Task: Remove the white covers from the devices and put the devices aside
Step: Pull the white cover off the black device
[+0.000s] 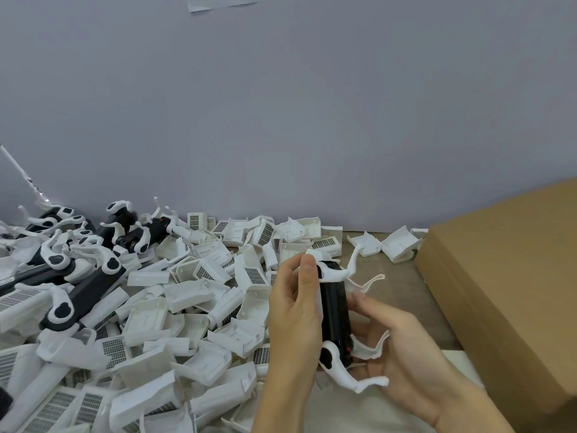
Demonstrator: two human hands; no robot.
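Note:
I hold one black device [334, 310] upright in front of me, white curved arms sticking out at its top and bottom. My left hand [295, 310] grips its left side, thumb at the top and fingers wrapped behind, where a thin white cover edge [319, 303] shows. My right hand [402, 354] cups the device from the right and below, its fingers curled round the lower white arms. A pile of removed white covers [187, 295] spreads across the table to the left. Several black devices with white arms [81, 276] lie heaped at the far left.
A large brown cardboard box [505, 292] stands at the right, close to my right hand. A grey wall rises behind the table. A few loose white covers [387, 245] lie on the bare table between the pile and the box.

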